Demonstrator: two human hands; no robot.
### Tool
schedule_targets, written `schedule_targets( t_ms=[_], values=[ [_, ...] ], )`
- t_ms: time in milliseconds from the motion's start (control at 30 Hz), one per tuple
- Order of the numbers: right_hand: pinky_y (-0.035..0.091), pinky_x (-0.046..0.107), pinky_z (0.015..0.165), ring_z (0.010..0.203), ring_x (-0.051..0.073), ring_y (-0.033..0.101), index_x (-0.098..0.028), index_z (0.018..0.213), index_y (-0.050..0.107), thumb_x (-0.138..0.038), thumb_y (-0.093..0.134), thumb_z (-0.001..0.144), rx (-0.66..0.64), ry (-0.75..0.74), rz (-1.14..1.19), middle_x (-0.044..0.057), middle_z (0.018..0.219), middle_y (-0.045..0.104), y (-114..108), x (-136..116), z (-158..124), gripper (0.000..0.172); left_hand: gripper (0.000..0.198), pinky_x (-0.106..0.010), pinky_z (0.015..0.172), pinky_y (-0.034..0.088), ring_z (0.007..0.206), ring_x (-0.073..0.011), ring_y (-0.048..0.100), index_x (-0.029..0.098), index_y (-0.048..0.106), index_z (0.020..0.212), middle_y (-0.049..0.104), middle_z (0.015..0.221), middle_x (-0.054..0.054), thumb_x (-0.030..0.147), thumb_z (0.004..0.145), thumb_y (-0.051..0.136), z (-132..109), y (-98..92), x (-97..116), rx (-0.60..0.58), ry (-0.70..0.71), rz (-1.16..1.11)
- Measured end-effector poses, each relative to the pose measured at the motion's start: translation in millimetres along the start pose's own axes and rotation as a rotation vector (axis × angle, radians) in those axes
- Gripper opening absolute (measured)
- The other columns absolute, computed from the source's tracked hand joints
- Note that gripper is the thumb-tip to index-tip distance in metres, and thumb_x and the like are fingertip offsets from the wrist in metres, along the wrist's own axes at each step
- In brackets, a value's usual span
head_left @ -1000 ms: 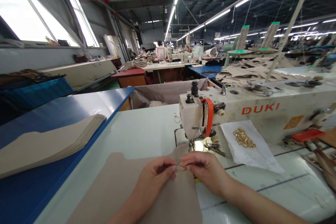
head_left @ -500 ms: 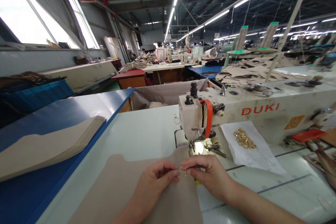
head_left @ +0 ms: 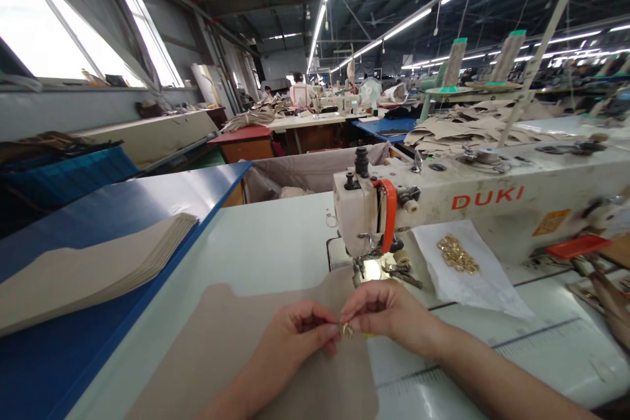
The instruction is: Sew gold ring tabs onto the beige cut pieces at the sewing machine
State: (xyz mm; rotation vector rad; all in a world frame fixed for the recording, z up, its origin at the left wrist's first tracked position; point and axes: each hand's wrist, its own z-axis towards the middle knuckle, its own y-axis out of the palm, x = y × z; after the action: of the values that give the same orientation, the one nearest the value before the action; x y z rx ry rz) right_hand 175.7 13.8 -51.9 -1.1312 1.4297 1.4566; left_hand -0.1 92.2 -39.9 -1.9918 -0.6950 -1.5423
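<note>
A small gold metal ring [head_left: 348, 330] sits between my two hands, over a beige fabric panel [head_left: 207, 341] that lies on the sewing table. My right hand [head_left: 386, 308] pinches the ring between thumb and forefinger. My left hand [head_left: 300, 335] is closed in a pinch right beside it, its fingertips almost meeting those of the right; what they grip is too small to make out. Just beyond my hands, the needle area of the sewing machine [head_left: 357, 210] is lit, and the panel's far end reaches it.
More gold rings [head_left: 457, 254] are heaped on a white sheet [head_left: 497, 289] right of the machine head. A stack of beige panels [head_left: 98, 269] lies on the blue table [head_left: 29, 367] at left. Behind the table stands a cloth-lined bin [head_left: 319, 167]. Thread cones [head_left: 455, 65] rise behind the machine.
My hands have drawn closer together at the fingertips. The gold ring has turned and shows more of itself between them. The panel stays in place.
</note>
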Motion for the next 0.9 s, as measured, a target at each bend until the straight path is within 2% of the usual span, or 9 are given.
schedule_targets(
  t_ms=[167,367,467,667,767,833,900],
  values=[
    [0.046,0.021,0.060,0.060,0.009,0.061,-0.018,0.070,0.069,-0.026,0.080,0.059,0.079,-0.024,-0.014,-0.003,0.066,0.068,6.1,5.7,6.4,0.017,0.030,-0.027,0.059,0.049,0.055,-0.0144,0.062,0.016,0.062,0.069,0.068,0.062,-0.001,0.039,0.059,0.078,1.6,-0.4,-4.3,-0.045,-0.017,-0.109],
    [0.046,0.023,0.063,0.064,0.011,0.061,-0.019,0.072,0.070,-0.025,0.071,0.068,0.193,-0.105,-0.114,-0.002,0.067,0.066,8.9,7.4,10.9,0.008,0.033,-0.026,0.060,0.047,0.056,-0.0133,0.061,0.016,0.058,0.070,0.065,0.060,0.000,0.043,0.061,0.076,3.7,-1.0,-5.8,0.083,0.033,-0.103],
    [0.048,0.025,0.066,0.068,0.014,0.063,-0.019,0.076,0.070,-0.032,0.070,0.071,0.194,-0.103,-0.116,-0.001,0.070,0.067,11.5,7.5,9.6,0.014,0.032,-0.024,0.058,0.045,0.055,-0.0124,0.059,0.017,0.057,0.072,0.064,0.060,0.001,0.041,0.062,0.075,2.2,0.6,-2.8,0.126,0.063,-0.071],
    [0.050,0.027,0.066,0.067,0.015,0.064,-0.018,0.074,0.068,-0.046,0.079,0.061,0.176,-0.071,-0.070,0.000,0.069,0.068,12.2,15.3,15.0,0.033,0.034,-0.028,0.068,0.048,0.064,-0.0156,0.062,0.017,0.062,0.078,0.067,0.071,-0.001,0.050,0.071,0.065,2.5,0.4,-1.1,0.179,0.068,-0.149],
    [0.050,0.026,0.064,0.065,0.014,0.064,-0.017,0.075,0.067,-0.047,0.080,0.060,0.189,-0.060,-0.045,-0.001,0.068,0.067,10.9,15.8,16.2,0.036,0.036,-0.029,0.071,0.048,0.069,-0.0172,0.062,0.018,0.065,0.085,0.069,0.074,-0.001,0.049,0.067,0.067,3.2,0.9,1.5,0.119,0.037,-0.136],
    [0.050,0.026,0.063,0.063,0.014,0.063,-0.017,0.073,0.065,-0.047,0.080,0.059,0.188,-0.063,-0.022,-0.001,0.066,0.067,12.0,15.8,16.1,0.036,0.033,-0.028,0.072,0.047,0.069,-0.0167,0.061,0.018,0.065,0.082,0.068,0.071,-0.001,0.045,0.063,0.071,2.8,2.1,5.0,0.069,0.020,-0.097],
    [0.049,0.026,0.062,0.061,0.014,0.064,-0.017,0.070,0.063,-0.046,0.080,0.059,0.180,-0.064,0.007,-0.002,0.063,0.067,14.5,15.9,15.8,0.035,0.029,-0.027,0.071,0.045,0.069,-0.0162,0.059,0.018,0.064,0.076,0.067,0.069,0.000,0.042,0.062,0.071,2.3,3.2,7.9,0.071,0.018,-0.089]
  ],
)
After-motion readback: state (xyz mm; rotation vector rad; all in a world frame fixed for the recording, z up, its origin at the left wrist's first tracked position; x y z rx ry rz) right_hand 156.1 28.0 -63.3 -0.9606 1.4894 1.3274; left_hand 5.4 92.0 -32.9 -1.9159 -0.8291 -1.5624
